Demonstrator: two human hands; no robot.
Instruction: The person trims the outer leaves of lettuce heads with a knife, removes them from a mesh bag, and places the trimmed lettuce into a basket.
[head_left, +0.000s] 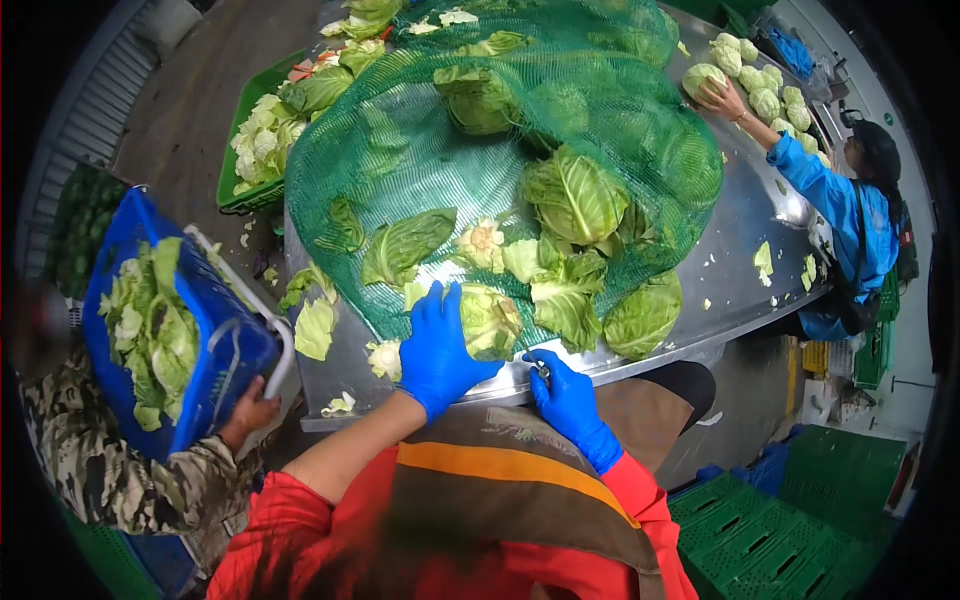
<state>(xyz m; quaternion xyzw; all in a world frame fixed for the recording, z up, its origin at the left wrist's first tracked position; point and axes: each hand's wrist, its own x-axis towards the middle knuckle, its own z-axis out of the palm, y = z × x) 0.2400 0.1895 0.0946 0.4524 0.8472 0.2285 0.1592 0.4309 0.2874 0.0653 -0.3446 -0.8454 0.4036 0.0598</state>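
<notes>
My left hand (446, 352), in a blue glove, grips a cabbage head (491, 322) at the steel table's front edge, fingers along its left side and thumb below. Close to the cabbage's lower right, my gloved right hand (564, 397) holds a small knife (541, 369); most of the blade is hard to make out. A green mesh sack (330, 157) lies spread behind my hands with several cabbages in it. One larger cabbage (576, 196) sits at its mouth. Loose outer leaves (568, 296) and a cut stump (481, 244) rest around there. Another cabbage (643, 315) stands to the right.
On the left, a person in camouflage sleeves holds a tilted blue crate (232, 352) of leaves. A green crate (238, 127) of trimmings stands beyond. Across the steel table (739, 225), a co-worker's hand (721, 99) touches a cabbage near piled trimmed heads (765, 103). Green crates (757, 532) lie behind right.
</notes>
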